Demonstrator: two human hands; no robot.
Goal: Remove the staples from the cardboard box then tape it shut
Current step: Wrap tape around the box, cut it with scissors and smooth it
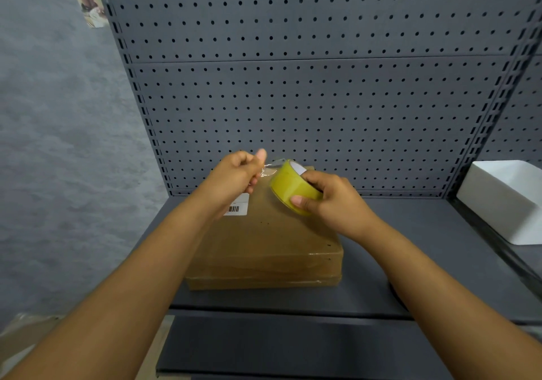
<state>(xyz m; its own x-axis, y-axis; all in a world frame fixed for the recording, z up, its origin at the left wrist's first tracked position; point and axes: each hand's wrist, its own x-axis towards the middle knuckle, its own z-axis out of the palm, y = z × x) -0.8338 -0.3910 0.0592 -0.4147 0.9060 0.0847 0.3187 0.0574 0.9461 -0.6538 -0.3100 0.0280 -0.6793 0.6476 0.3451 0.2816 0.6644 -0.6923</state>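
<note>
Cardboard box (pixel 265 250): lay flat on shelf (pixel 396 277), mid-front, beneath both hands. Tape roll (pixel 293 187): gripped by right hand (pixel 334 200) above box's far right corner. Left hand (pixel 237 174): pinched free tape end, drawn leftward from roll.

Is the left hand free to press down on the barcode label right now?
Probably not: the left hand is pinching the tape end pulled from the roll, though it hovers just above the label.
</note>
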